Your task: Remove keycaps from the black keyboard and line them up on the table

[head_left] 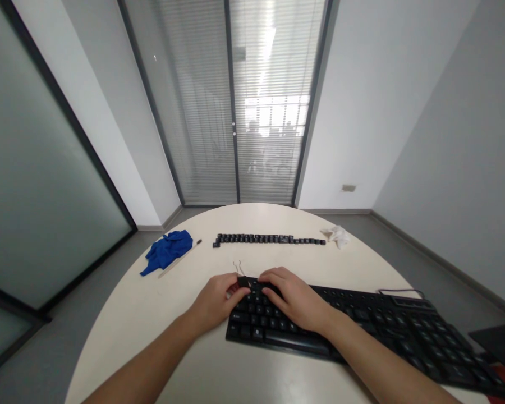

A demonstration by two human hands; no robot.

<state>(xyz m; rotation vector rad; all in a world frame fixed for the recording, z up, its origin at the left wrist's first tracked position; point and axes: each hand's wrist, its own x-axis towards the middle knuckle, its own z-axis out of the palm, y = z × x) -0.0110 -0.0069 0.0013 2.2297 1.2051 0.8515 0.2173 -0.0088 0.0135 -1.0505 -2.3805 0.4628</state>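
A black keyboard lies at a slant on the table, some of its upper part without keycaps. My left hand is at its upper left corner, thumb on top and fingers curled at the edge, closed on it. Just beyond that corner two thin bent wire ends stick up; their lower part is hidden. My right hand lies over the keyboard's upper left area. Its fingers bend over the back edge and its thumb rests on the keys. Whether a small part sits under the fingertips cannot be made out.
Removed black keycaps stand in a long row farther back on the round white table. To the left are a crumpled blue cloth and a thin brush. A crumpled white tissue lies right. The keyboard cable loops behind.
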